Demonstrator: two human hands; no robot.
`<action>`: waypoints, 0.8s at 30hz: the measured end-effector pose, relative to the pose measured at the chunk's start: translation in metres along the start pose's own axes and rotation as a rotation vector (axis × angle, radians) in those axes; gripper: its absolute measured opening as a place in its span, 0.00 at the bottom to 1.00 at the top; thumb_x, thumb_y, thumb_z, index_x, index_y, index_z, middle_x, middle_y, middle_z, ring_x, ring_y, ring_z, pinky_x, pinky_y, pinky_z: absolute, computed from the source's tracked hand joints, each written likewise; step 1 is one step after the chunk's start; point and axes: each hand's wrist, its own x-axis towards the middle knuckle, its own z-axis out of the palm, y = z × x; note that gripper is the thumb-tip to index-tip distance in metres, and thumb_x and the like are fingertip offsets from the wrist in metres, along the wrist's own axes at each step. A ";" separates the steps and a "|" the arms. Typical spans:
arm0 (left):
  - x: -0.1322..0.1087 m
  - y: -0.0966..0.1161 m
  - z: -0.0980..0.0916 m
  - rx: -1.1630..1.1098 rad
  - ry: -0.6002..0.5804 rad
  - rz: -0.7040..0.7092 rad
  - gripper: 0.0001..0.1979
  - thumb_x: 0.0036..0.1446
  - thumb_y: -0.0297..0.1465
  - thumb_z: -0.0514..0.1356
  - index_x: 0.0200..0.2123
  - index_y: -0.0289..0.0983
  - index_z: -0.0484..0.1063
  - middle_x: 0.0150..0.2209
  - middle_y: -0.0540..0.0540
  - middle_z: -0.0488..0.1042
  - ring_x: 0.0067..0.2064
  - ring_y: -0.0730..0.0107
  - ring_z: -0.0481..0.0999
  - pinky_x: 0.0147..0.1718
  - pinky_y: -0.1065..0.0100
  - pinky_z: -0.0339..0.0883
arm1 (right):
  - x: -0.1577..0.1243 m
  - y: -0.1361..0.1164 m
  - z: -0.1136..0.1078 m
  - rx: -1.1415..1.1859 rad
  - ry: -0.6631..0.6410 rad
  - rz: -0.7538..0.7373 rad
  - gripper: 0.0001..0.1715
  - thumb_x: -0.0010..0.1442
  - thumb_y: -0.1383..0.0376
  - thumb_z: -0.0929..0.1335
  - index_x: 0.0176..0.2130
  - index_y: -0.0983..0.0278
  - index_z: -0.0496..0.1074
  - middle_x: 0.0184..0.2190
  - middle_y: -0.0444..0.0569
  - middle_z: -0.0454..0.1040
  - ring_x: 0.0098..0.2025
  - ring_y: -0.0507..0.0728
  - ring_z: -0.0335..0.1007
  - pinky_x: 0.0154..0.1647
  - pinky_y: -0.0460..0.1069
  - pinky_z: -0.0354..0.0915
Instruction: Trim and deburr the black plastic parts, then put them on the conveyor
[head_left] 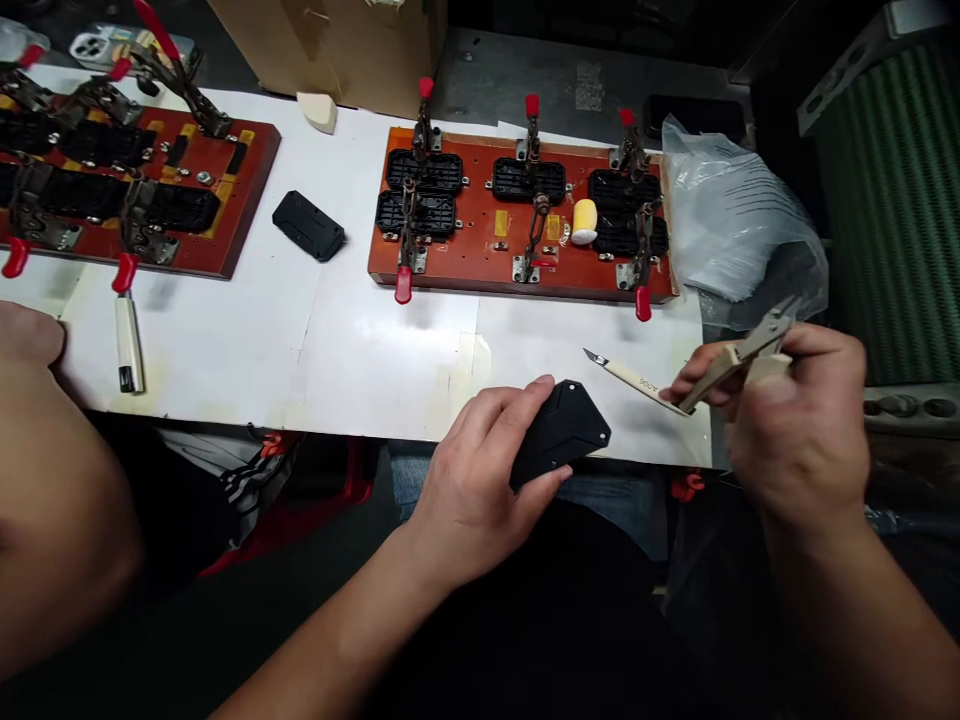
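Note:
My left hand [480,470] grips a flat black plastic part [561,430] at the near edge of the white table [360,350]. Off the table's right end, my right hand [795,420] is closed round small cream-handled cutters [739,362], jaws pointing up and right. A cream-handled craft knife [634,378] lies on the table between the two hands, its blade pointing left. Beyond them lies a red-brown jig board [517,265] with red-tipped toggle clamps, several black parts and a small yellow-white roll [584,221].
A second clamp board [225,235] with black parts sits at the far left, and a loose black part [309,225] lies between the boards. A white-handled tool [129,345] lies front left. A plastic bag [731,225] sits right. Another person's arm [52,500] fills the left foreground.

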 end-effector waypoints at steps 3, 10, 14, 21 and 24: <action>0.003 0.004 0.001 0.034 -0.010 0.012 0.36 0.68 0.31 0.67 0.74 0.42 0.58 0.59 0.40 0.73 0.60 0.59 0.76 0.61 0.61 0.74 | -0.015 -0.012 0.022 0.088 -0.141 0.057 0.37 0.57 0.53 0.83 0.58 0.54 0.68 0.42 0.46 0.74 0.39 0.57 0.74 0.40 0.52 0.76; 0.002 0.007 0.005 0.052 -0.066 0.025 0.31 0.69 0.29 0.64 0.72 0.36 0.62 0.60 0.39 0.74 0.60 0.59 0.75 0.62 0.61 0.71 | -0.022 -0.009 0.050 -0.292 -0.023 0.026 0.24 0.65 0.57 0.77 0.55 0.55 0.68 0.47 0.47 0.78 0.39 0.58 0.75 0.44 0.56 0.75; 0.000 0.003 0.004 -0.240 -0.061 -0.215 0.34 0.65 0.38 0.72 0.70 0.41 0.67 0.65 0.41 0.74 0.67 0.57 0.73 0.68 0.59 0.67 | -0.012 0.008 0.030 -0.201 -0.002 0.089 0.24 0.70 0.51 0.73 0.60 0.55 0.70 0.48 0.49 0.78 0.44 0.61 0.79 0.49 0.59 0.77; 0.000 -0.011 -0.004 -1.333 -0.094 -0.571 0.30 0.65 0.32 0.72 0.67 0.46 0.69 0.64 0.40 0.76 0.63 0.46 0.81 0.59 0.52 0.80 | -0.022 -0.005 0.015 -0.483 -0.499 -0.154 0.28 0.78 0.58 0.66 0.73 0.55 0.66 0.60 0.52 0.72 0.59 0.62 0.74 0.60 0.58 0.72; -0.002 -0.009 -0.011 -1.513 -0.120 -0.602 0.40 0.63 0.34 0.74 0.72 0.56 0.60 0.61 0.44 0.79 0.60 0.44 0.83 0.52 0.52 0.85 | -0.016 -0.023 0.016 -0.558 -0.621 -0.399 0.31 0.80 0.58 0.65 0.76 0.57 0.61 0.62 0.54 0.71 0.63 0.63 0.70 0.63 0.58 0.69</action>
